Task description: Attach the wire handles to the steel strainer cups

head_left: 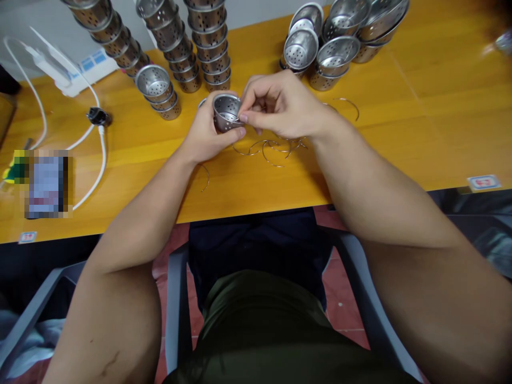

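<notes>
My left hand (208, 136) grips a small perforated steel cup (226, 111) from below and behind, its mouth tilted toward me. My right hand (280, 104) is pinched at the cup's rim, fingers pressed together; a thin wire piece may be between them, but it is too small to make out. Both hands hover just above the yellow wooden table (400, 133). Several curved wire handles (272, 149) lie on the table right under my hands, and one more wire (205, 177) lies by my left wrist.
Tall stacks of the same perforated cups (206, 42) lean at the back left, a short stack (158, 90) in front of them. Loose cups (336, 48) pile at the back right. A white cable (98, 165) and power strip (68, 74) sit at the left.
</notes>
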### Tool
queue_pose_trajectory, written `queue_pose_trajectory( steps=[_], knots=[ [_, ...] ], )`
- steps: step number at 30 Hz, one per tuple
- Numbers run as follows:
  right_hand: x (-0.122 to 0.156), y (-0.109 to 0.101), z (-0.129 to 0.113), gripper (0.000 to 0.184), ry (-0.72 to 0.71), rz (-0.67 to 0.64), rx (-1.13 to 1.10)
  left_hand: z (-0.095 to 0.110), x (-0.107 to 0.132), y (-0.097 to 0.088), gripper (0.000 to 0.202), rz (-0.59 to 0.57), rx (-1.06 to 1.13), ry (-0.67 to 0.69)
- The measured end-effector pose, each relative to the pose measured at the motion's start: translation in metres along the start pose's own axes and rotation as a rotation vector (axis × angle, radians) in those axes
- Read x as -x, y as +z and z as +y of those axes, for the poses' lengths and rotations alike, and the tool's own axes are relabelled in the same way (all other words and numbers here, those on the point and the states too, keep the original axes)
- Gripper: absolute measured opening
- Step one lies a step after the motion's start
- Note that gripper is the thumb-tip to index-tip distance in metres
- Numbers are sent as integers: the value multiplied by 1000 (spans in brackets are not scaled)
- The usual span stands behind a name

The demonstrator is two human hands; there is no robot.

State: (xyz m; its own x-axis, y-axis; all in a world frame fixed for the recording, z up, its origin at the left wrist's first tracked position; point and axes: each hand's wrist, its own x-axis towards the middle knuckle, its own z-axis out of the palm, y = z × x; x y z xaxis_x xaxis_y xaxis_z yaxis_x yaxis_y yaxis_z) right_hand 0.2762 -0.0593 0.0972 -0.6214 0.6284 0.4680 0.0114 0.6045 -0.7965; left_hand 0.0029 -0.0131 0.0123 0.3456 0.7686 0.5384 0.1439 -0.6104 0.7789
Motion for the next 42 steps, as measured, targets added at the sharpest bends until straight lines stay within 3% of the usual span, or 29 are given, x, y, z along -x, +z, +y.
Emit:
queue_pose_trajectory(
  steps=[6,13,19,22,25,34,37,42],
  knots=[
    [1,-1,6,43,5,19,7,-5,0,1,81,5,-11,32],
    [0,-7,13,58,-65,11,12,-16,-1,2,82,22,-18,77],
    [5,-9,9,32,-145,37,251,3,-4,4,76,64,-10,40],
    [6,-8,4,17,-171,17,258,16,-5,6,76,94,-25,5],
    [6,-5,-2,8,-188,89,234,24,-6,5,80,141,-38,54],
    [5,-2,-5,17,-142,176,295,14,-8,2,84,152,-67,125],
    [5,-4,-2,17,-127,214,322,21,-7,3,81,155,-120,90],
    [4,-4,6,13,-148,157,386,34,-1,2,85,143,-144,88]
  ],
)
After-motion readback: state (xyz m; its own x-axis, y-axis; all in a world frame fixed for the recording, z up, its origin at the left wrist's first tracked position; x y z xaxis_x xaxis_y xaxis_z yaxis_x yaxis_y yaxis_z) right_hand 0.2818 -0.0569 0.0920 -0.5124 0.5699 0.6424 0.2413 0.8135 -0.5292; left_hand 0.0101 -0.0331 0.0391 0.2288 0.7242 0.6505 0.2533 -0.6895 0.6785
